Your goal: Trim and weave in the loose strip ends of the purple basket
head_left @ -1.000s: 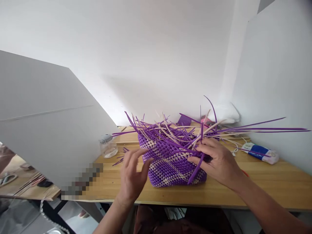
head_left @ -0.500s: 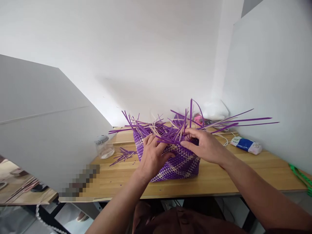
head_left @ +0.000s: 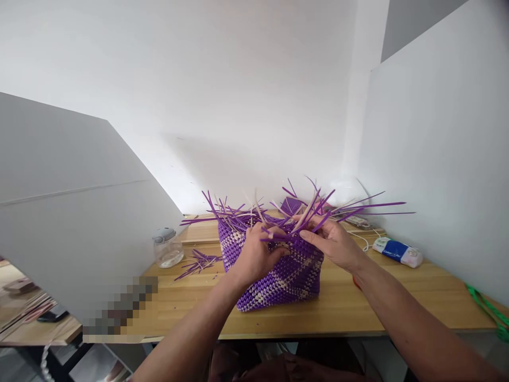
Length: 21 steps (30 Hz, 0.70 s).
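A purple and cream woven basket [head_left: 282, 286] stands on the wooden table, with many loose plastic strips [head_left: 234, 215] fanning out from its top edge. My left hand [head_left: 256, 252] is closed on the near rim of the basket, its fingers curled over the edge and its thumb against the outer wall. At the right part of the rim, my right hand [head_left: 336, 244] pinches purple strips between thumb and fingers. The exact strips in its grip are partly hidden by others crossing them.
Cut strip ends [head_left: 199, 262] lie left of the basket, by a lidded clear jar [head_left: 168, 249]. A blue and white packet [head_left: 397, 251] rests at the right. Green braided cord [head_left: 487, 310] hangs at the right table edge. Grey partitions [head_left: 79, 191] flank the table.
My left fingers have curled in more over the rim. The strips by my right hand have shifted, and a tall looped strip no longer stands up. The view has moved slightly.
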Available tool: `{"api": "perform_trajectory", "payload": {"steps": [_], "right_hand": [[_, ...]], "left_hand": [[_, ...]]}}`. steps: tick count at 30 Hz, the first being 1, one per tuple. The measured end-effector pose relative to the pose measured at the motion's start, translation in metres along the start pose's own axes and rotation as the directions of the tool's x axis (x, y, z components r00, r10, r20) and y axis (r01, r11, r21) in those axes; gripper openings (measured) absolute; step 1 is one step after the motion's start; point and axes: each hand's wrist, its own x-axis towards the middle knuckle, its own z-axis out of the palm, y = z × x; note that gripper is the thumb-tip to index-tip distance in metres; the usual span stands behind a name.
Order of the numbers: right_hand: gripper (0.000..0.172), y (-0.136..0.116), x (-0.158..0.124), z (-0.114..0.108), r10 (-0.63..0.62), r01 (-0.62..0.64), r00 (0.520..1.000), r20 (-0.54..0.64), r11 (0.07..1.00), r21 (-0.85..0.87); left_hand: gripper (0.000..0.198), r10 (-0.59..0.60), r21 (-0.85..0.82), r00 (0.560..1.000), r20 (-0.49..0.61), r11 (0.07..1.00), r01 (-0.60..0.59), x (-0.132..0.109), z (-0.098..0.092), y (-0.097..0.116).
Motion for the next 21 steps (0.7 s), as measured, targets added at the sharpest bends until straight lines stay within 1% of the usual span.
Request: {"api": "perform_trajectory", "payload": {"steps": [2, 4, 6, 8, 10, 12, 13, 15, 16, 17, 18, 19, 21], "right_hand": [[0.04, 0.005, -0.001, -0.002, 0.036, -0.033, 0.999, -0.032, 0.996, 0.077], [0.043, 0.011, -0.004, -0.006, 0.05, -0.049, 0.999, -0.014, 0.994, 0.095], [0.048, 0.015, -0.006, -0.01, 0.056, -0.058, 0.998, 0.043, 0.997, 0.043], [0.048, 0.017, -0.009, -0.015, 0.068, -0.064, 0.996, 0.055, 0.996, -0.061], [0.044, 0.015, -0.012, -0.018, 0.061, -0.062, 0.998, -0.009, 0.983, -0.175], [0.037, 0.011, -0.017, -0.019, 0.007, -0.041, 0.992, -0.129, 0.963, -0.265], [0.033, 0.007, -0.019, -0.019, -0.028, -0.033, 0.979, -0.201, 0.955, -0.294], [0.026, 0.0, -0.026, -0.017, -0.111, -0.013, 0.934, -0.338, 0.939, -0.344], [0.025, -0.004, -0.029, -0.016, -0.154, -0.001, 0.913, -0.379, 0.926, -0.378], [0.028, -0.007, -0.032, -0.015, -0.189, 0.012, 0.904, -0.384, 0.908, -0.418], [0.031, -0.011, -0.034, -0.014, -0.216, 0.03, 0.909, -0.355, 0.886, -0.462], [0.032, -0.015, -0.035, -0.012, -0.242, 0.058, 0.922, -0.303, 0.859, -0.508], [0.02, -0.02, -0.034, -0.007, -0.278, 0.138, 0.948, -0.156, 0.8, -0.584]], "left_hand": [[0.019, -0.007, -0.031, 1.0, 0.01, 0.999, 0.007, -0.002, 0.003, 0.0], [0.019, -0.014, -0.037, 1.0, 0.015, 0.999, 0.014, -0.004, 0.004, -0.001], [0.02, -0.022, -0.042, 0.998, 0.052, 0.999, 0.024, -0.004, 0.001, -0.003], [0.022, -0.043, -0.067, 0.994, 0.098, 0.997, 0.049, -0.002, -0.002, -0.006], [0.026, -0.071, -0.096, 0.991, 0.112, 0.992, 0.082, 0.0, -0.003, -0.008], [0.029, -0.105, -0.124, 0.989, 0.104, 0.985, 0.118, 0.0, -0.002, -0.01], [0.029, -0.123, -0.136, 0.988, 0.095, 0.981, 0.135, 0.0, -0.001, -0.011], [0.026, -0.16, -0.157, 0.984, 0.072, 0.973, 0.17, -0.001, 0.001, -0.011], [0.025, -0.178, -0.167, 0.982, 0.064, 0.968, 0.186, -0.001, 0.002, -0.01], [0.024, -0.193, -0.178, 0.979, 0.064, 0.963, 0.202, 0.0, 0.002, -0.01], [0.023, -0.205, -0.191, 0.976, 0.075, 0.958, 0.215, 0.0, 0.002, -0.009], [0.021, -0.211, -0.205, 0.973, 0.093, 0.952, 0.226, 0.002, 0.001, -0.009], [0.019, -0.211, -0.224, 0.968, 0.137, 0.945, 0.238, 0.005, -0.002, -0.008]]}}
